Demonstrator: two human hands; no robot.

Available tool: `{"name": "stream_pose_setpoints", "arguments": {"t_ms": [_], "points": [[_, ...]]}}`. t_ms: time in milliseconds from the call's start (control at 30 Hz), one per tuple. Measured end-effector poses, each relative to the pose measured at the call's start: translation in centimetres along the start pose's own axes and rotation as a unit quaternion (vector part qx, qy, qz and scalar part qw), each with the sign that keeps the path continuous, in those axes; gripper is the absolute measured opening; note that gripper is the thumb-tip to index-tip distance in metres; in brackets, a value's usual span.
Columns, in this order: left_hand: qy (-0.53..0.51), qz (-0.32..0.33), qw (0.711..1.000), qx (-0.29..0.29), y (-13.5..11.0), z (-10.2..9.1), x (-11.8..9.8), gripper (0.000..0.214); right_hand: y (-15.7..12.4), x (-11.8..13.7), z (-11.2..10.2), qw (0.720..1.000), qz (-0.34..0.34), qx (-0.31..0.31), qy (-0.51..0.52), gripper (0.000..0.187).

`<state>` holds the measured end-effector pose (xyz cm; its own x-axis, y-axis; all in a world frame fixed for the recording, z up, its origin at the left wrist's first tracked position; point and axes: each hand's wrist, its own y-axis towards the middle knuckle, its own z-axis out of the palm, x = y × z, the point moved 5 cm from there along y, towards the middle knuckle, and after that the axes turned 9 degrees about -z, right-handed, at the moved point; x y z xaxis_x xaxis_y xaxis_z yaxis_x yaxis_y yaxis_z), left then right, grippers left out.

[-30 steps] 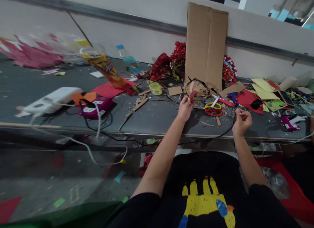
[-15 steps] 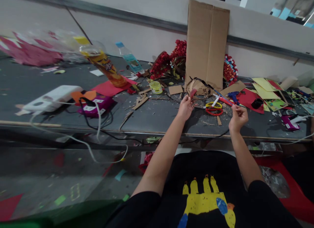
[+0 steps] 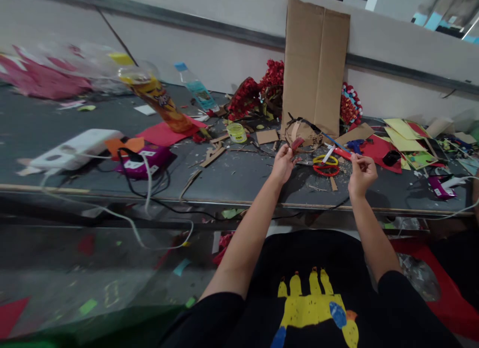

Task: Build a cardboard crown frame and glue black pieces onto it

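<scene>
My left hand (image 3: pixel 283 164) is closed, pinching a small dark-red strip (image 3: pixel 298 143) that points up and right from the fingertips. To its right, my right hand (image 3: pixel 362 174) is pinched on the near end of a thin blue stick (image 3: pixel 337 144), whose far part slants up and left toward dark twig-like pieces (image 3: pixel 305 122). Between my hands on the table lie yellow and red loop handles (image 3: pixel 325 164), which look like scissors. Just beyond my right hand are a red object (image 3: pixel 342 153) and a blue tool (image 3: pixel 355 146), partly hidden.
A cardboard panel (image 3: pixel 316 63) leans on the wall behind red flower-like crafts (image 3: pixel 273 78). Leftward stand an orange-labelled bottle (image 3: pixel 160 101), a small yellow tub (image 3: pixel 237 133) and a white power strip (image 3: pixel 77 149) with trailing cables. Coloured paper (image 3: pixel 402 133) lies right; scraps litter the table (image 3: pixel 220 183).
The dark-red strip has tilted further to the right in my left hand. My right hand has shifted slightly up and left with the blue stick.
</scene>
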<state>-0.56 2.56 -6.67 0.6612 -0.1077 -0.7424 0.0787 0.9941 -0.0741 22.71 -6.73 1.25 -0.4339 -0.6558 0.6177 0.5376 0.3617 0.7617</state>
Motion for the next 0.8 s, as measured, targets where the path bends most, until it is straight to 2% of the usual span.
{"name": "stream_pose_setpoints", "arguments": {"t_ms": [267,467,633,800], "points": [[0.012,0.007,1.000,0.004,0.1,-0.1,0.0,0.017,-0.4,-0.6,-1.1,1.000,0.023,0.004,-0.015,0.028],[-0.026,0.005,1.000,0.001,-0.1,0.1,-0.2,0.016,0.0,0.2,-1.7,0.999,0.003,-0.036,0.006,0.028],[-0.006,0.008,1.000,0.002,0.1,-0.2,-0.1,0.018,-0.4,0.3,-1.8,0.999,0.003,-0.036,-0.010,0.030],[-0.012,0.004,1.000,0.001,0.2,-0.3,-0.1,0.018,-1.2,-0.4,-1.7,0.999,0.020,-0.038,0.023,0.028]]}}
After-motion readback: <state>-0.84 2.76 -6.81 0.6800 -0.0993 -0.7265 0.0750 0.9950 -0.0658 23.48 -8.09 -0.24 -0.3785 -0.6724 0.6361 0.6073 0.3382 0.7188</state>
